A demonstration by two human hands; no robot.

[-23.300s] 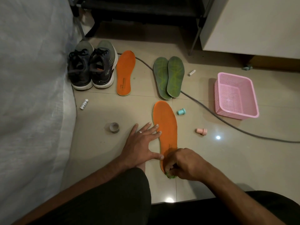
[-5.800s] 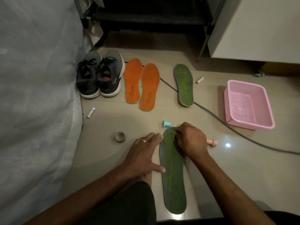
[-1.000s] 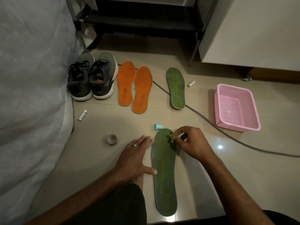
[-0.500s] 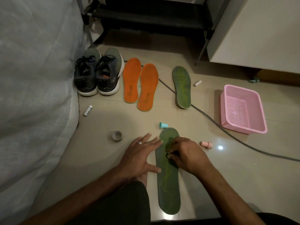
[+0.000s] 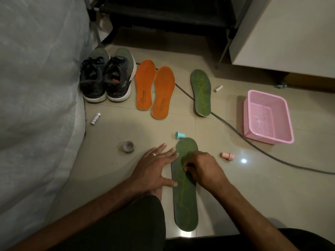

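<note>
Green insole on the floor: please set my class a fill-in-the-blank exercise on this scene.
1. The right hand pinches a small green piece against the near green insole; the left hand, wearing a ____, steadies it.
2. Beside the shoes lie two ____ insoles.
3. The mesh basket is ____.
Missing words: ring, orange, pink.

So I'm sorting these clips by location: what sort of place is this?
Probably a bedroom at home: a sheet-draped bed on the left, sneakers standing on the tiled floor, and a pale cabinet behind.
</note>
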